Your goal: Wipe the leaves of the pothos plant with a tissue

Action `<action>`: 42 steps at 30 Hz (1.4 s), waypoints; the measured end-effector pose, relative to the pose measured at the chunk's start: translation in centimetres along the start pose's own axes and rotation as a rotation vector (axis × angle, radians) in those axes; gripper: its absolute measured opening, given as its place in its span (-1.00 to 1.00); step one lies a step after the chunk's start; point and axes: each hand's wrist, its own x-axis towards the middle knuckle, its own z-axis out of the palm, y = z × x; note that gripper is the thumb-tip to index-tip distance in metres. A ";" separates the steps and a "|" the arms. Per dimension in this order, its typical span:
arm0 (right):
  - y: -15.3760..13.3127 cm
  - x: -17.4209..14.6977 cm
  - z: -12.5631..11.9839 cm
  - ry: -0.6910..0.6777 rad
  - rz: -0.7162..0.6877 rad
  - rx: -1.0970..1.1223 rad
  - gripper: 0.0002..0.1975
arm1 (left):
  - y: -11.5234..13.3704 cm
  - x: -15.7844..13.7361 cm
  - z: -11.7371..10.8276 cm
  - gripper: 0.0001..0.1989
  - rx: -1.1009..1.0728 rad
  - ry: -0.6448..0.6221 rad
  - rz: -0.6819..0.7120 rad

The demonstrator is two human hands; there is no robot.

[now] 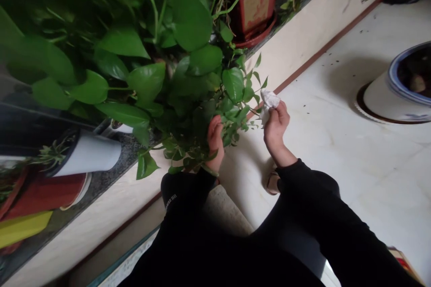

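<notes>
A white crumpled tissue (269, 99) is pinched between the thumb and fingers of my right hand (278, 128), beside the outer tips of a small-leaved trailing plant (237, 119). My left hand (216, 141) is in among the foliage at the plant's lower edge, its visible fingers curled. Leaves hide part of that hand, and what lies in its grasp cannot be made out. Large glossy green leaves of a pothos plant (146, 81) spread above and to the left of both hands.
A red pot (257, 2) with a saucer stands on the ledge (129, 157), as do a white pot (89, 152) and a reddish-brown pot (60, 186) at left. On the pale tiled floor, a blue-rimmed white pot (380, 92) stands at right. Dark bits dot the floor.
</notes>
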 end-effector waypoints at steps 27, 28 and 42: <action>0.4 -1.1 1.8 -0.093 0.448 0.184 -0.68 | 0.6 5.3 3.2 -0.90 0.381 -0.257 0.058; 0.2 -1.3 1.8 -0.098 0.451 0.189 -0.68 | 1.0 5.4 3.3 -0.87 0.420 -0.272 0.077; 0.0 -2.2 5.9 -0.243 0.714 0.270 -0.71 | 2.2 8.4 3.0 -0.77 0.466 -0.265 -0.017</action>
